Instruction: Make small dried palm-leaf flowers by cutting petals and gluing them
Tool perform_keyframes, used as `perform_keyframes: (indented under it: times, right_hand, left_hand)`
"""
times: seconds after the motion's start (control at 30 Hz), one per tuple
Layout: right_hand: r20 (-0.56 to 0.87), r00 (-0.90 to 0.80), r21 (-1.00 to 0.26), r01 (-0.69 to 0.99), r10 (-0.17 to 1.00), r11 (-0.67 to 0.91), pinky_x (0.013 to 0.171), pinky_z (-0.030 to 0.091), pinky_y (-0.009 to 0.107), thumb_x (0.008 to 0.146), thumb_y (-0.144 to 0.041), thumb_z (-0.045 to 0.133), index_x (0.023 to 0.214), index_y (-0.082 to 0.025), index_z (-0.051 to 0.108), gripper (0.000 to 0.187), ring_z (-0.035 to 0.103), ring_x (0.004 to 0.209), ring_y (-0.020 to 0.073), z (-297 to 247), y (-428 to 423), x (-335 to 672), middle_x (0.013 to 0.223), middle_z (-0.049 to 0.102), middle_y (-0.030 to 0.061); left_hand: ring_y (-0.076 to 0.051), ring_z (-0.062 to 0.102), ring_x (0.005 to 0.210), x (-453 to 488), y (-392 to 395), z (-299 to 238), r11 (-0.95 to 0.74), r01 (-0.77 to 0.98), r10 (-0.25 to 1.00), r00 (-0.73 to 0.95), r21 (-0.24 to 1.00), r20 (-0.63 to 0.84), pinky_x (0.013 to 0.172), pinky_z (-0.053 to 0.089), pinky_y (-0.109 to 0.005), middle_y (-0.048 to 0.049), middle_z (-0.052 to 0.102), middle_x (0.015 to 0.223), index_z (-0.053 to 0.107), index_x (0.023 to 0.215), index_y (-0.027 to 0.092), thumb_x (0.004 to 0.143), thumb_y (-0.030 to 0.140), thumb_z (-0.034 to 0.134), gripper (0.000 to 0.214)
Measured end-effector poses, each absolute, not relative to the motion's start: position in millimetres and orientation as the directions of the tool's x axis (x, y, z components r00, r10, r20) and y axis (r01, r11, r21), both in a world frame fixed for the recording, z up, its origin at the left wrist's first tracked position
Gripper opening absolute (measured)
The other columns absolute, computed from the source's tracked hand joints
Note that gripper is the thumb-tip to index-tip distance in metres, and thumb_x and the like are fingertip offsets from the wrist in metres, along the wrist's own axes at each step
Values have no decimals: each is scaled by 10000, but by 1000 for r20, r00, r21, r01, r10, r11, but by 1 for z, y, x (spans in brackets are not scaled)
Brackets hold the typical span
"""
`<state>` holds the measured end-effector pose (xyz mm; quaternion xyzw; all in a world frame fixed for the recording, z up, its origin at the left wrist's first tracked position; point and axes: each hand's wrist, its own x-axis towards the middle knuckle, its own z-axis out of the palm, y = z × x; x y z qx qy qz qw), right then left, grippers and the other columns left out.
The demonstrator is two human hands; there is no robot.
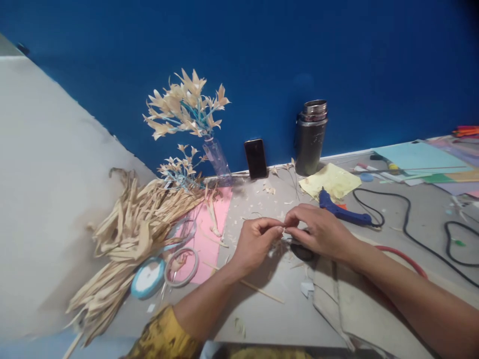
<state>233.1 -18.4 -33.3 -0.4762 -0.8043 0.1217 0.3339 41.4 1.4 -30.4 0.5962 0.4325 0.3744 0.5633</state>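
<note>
My left hand [258,245] and my right hand [316,230] meet fingertip to fingertip over the middle of the table. Each is closed in a pinch on something small and pale, too tiny to make out. Below the right hand lie the black handles of what look like scissors [302,252], partly covered. Just behind that hand a blue glue gun [342,212] rests by a yellow paper sheet [333,180]. Small scraps of dry husk are strewn around the fingers.
Dried husks [138,224] are heaped at left, near a blue ribbon roll [147,277], a tape ring [181,268] and pink paper [209,249]. Behind stand husk flowers [187,99] in a clear bottle [217,157], a phone [256,158] and a flask [311,139]. A black cable [407,219] winds rightward.
</note>
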Motion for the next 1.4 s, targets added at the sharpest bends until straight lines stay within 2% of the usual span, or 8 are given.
perform_keyframes:
  times: [0.13, 0.3, 0.43, 0.63, 0.83, 1.0, 1.23, 1.4]
  right_hand:
    - [419, -201, -646, 620, 885, 446, 714, 489, 296, 866, -147, 540, 1071, -211, 651, 242, 689, 847, 196, -30, -15, 241, 952, 760, 44]
    - [389, -70, -737, 574, 918, 356, 595, 485, 260, 922, -245, 537, 958, -208, 709, 180, 704, 783, 188, -27, -12, 244, 904, 781, 41]
    - [438, -232, -644, 592, 868, 484, 689, 514, 290, 923, -304, 606, 1072, -205, 706, 205, 709, 854, 202, -31, -14, 238, 1030, 771, 73]
    - [512, -292, -537, 625, 808, 567, 731, 497, 302, 958, -232, 549, 899, -207, 707, 171, 702, 803, 191, -39, -14, 237, 846, 764, 47]
    - [418, -365, -486, 684, 832, 544, 715, 492, 309, 852, -152, 551, 1178, -196, 662, 347, 696, 827, 200, -32, -19, 237, 981, 762, 53]
    - [418, -350, -466, 710, 839, 528, 698, 465, 299, 942, -276, 571, 1014, -200, 708, 173, 694, 806, 205, -36, -20, 233, 905, 764, 57]
    - [413, -377, -402, 741, 829, 538, 681, 438, 303, 998, -259, 492, 860, -206, 680, 239, 680, 759, 204, -39, -16, 236, 828, 750, 41]
    - [415, -337, -420, 753, 845, 506, 688, 437, 303, 998, -262, 492, 869, -214, 672, 227, 679, 764, 201, -37, -16, 237, 830, 753, 38]
  left_hand:
    - [-134, 592, 598, 38, 9, -28, 101, -18, 948, 305, 995, -91, 627, 469, -265, -38, 671, 621, 758, 785, 132, 722, 297, 772, 177]
    - [-121, 587, 595, 36, 11, -28, 143, -68, 953, 279, 987, -119, 643, 469, -258, -32, 669, 624, 745, 792, 128, 717, 309, 783, 200]
    - [-123, 585, 594, 38, 9, -28, 149, -69, 946, 300, 986, -122, 638, 466, -260, -31, 664, 617, 746, 785, 132, 717, 314, 784, 198]
    - [-127, 587, 598, 39, 10, -34, 158, -45, 930, 342, 986, -134, 632, 461, -266, -42, 670, 623, 736, 761, 137, 712, 280, 773, 155]
    - [-131, 588, 613, 40, 8, -35, 99, 21, 941, 324, 995, -101, 638, 457, -271, -45, 671, 641, 736, 749, 151, 739, 281, 741, 130]
    - [-133, 578, 614, 41, 5, -34, 47, 54, 952, 301, 997, -61, 620, 451, -270, -37, 663, 644, 731, 733, 160, 742, 262, 722, 103]
    - [-126, 572, 607, 42, 4, -35, 15, 87, 950, 310, 996, -42, 622, 455, -262, -22, 647, 629, 708, 713, 159, 748, 239, 707, 87]
    - [-146, 622, 646, 39, 7, -37, 93, 27, 934, 345, 995, -96, 649, 487, -279, -24, 684, 701, 730, 945, 172, 722, 226, 737, 230]
